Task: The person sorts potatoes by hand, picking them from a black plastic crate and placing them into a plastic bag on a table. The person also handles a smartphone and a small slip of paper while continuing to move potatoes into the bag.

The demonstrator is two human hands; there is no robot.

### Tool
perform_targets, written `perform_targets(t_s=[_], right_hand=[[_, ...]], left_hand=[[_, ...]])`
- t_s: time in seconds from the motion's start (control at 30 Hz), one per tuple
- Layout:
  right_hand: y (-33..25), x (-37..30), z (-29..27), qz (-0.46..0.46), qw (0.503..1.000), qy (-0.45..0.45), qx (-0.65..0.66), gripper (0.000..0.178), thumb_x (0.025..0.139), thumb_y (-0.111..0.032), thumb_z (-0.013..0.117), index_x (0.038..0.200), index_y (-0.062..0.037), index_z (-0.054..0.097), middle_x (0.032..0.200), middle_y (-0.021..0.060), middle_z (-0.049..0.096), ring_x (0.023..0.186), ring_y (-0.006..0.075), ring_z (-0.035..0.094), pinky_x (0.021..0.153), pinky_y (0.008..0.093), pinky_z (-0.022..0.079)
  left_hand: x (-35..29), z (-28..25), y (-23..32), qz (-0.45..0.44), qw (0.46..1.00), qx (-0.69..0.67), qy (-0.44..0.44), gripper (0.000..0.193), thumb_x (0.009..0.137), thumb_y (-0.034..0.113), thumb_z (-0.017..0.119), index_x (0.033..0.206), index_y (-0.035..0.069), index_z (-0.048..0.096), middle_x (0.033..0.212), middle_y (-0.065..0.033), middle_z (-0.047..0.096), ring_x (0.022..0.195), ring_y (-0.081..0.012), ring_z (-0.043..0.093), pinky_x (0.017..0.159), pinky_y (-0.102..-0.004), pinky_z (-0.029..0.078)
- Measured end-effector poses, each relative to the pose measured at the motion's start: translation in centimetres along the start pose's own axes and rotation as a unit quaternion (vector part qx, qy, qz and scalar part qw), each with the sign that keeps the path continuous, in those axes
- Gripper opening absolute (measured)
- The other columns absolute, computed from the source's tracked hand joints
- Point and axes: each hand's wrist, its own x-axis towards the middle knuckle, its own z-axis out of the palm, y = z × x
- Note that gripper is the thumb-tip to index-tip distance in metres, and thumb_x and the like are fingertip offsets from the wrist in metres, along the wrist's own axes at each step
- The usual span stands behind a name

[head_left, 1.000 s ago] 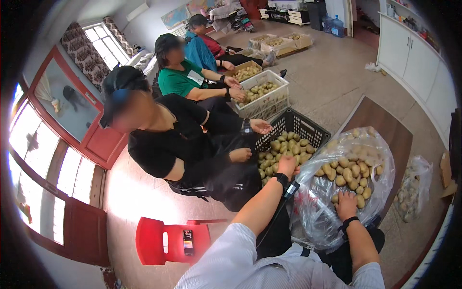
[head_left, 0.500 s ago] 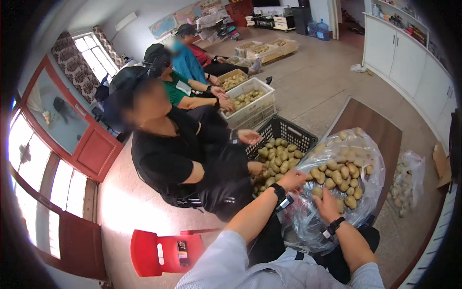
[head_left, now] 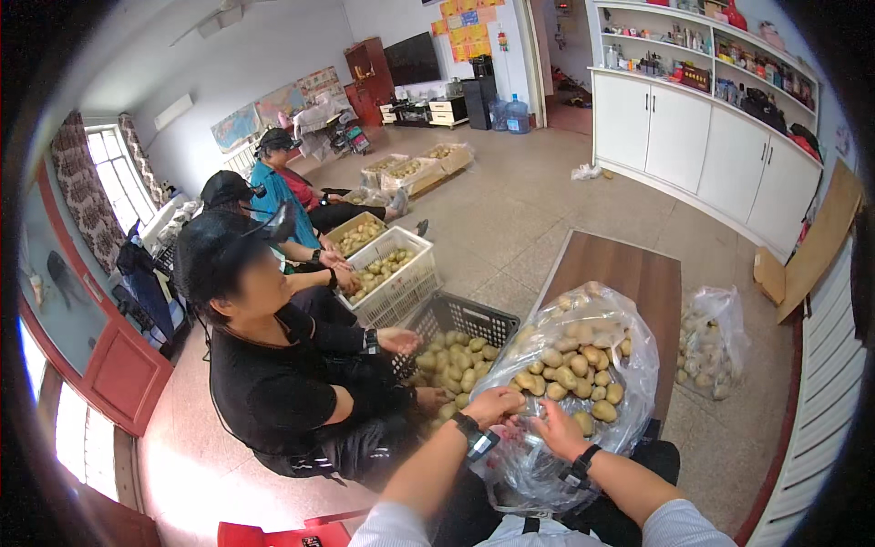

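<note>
A clear plastic bag [head_left: 633,392] of potatoes [head_left: 574,369] lies with its mouth toward me, partly on a brown wooden table. My left hand [head_left: 495,407] is at the left side of the bag's mouth, its fingers curled closed; what they hold is hidden. My right hand [head_left: 561,430] reaches over the crumpled plastic close to the left one, fingers stretched and apart, with no potato visible in it. One loose potato [head_left: 583,422] lies in the bag just beyond the right hand. Both wrists wear dark bands with small devices.
A black crate [head_left: 474,321] of potatoes stands left of the bag, with a co-worker in black [head_left: 283,383] reaching into it. Beyond are a white crate [head_left: 410,273] and other seated people. Right of the wooden table [head_left: 611,264], another potato bag [head_left: 711,342] sits on the floor.
The view has tilted up and turned, showing more of the room. My right hand, earlier at a potato, is now nearer my left hand with its fingers off the potato.
</note>
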Motion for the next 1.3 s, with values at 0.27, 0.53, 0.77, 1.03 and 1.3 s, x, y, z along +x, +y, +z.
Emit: perform_targets(t_s=[0.27, 0.53, 0.77, 1.03, 1.3], right_hand=[[7.2, -2.7, -0.7, 0.101, 0.943, 0.069, -0.308, 0.043, 0.076, -0.027, 0.071, 0.109, -0.0063, 0.054, 0.100, 0.0189, 0.059, 0.076, 0.0378, 0.065, 0.065, 0.0496, 0.052], [9.4, -2.9, 1.1, 0.107, 0.920, 0.055, -0.373, 0.045, 0.074, -0.023, 0.068, 0.113, -0.0065, 0.052, 0.098, 0.0188, 0.057, 0.071, 0.0353, 0.066, 0.060, 0.0460, 0.053], [11.4, -3.6, 0.7, 0.119, 0.916, 0.046, -0.380, 0.038, 0.078, -0.019, 0.063, 0.113, -0.0085, 0.052, 0.098, 0.0186, 0.057, 0.075, 0.0360, 0.066, 0.061, 0.0468, 0.053], [7.8, -3.4, 0.2, 0.116, 0.933, -0.009, -0.339, 0.038, 0.077, -0.024, 0.065, 0.112, -0.0111, 0.052, 0.097, 0.0193, 0.059, 0.078, 0.0381, 0.066, 0.064, 0.0500, 0.052], [7.9, -2.8, 1.1, 0.120, 0.959, 0.000, -0.256, 0.046, 0.083, -0.035, 0.064, 0.119, -0.0094, 0.051, 0.098, 0.0215, 0.063, 0.082, 0.0407, 0.065, 0.071, 0.0530, 0.051]], left_hand=[[0.3, -2.7, -0.2, 0.049, 0.981, -0.105, 0.153, 0.029, 0.093, 0.028, 0.060, 0.109, 0.004, 0.057, 0.093, -0.0036, 0.059, 0.066, -0.0152, 0.055, 0.056, -0.0276, 0.049], [2.5, -10.9, -6.3, 0.235, 0.920, 0.111, 0.293, 0.029, 0.093, 0.027, 0.060, 0.112, 0.007, 0.053, 0.091, -0.0056, 0.060, 0.065, -0.0193, 0.059, 0.058, -0.0323, 0.054], [1.6, -11.1, -4.8, 0.217, 0.723, 0.575, 0.315, 0.032, 0.078, 0.027, 0.074, 0.090, 0.001, 0.060, 0.084, -0.0168, 0.061, 0.079, -0.0334, 0.062, 0.069, -0.0421, 0.051], [0.2, -12.8, -5.3, 0.126, 0.710, 0.610, 0.330, 0.038, 0.080, 0.040, 0.070, 0.078, 0.003, 0.066, 0.084, -0.0202, 0.064, 0.084, -0.0391, 0.061, 0.074, -0.0474, 0.048], [1.2, -14.8, -7.3, 0.040, 0.723, 0.592, 0.355, 0.045, 0.084, 0.046, 0.064, 0.084, 0.001, 0.069, 0.088, -0.0213, 0.067, 0.086, -0.0379, 0.064, 0.078, -0.0461, 0.049]])
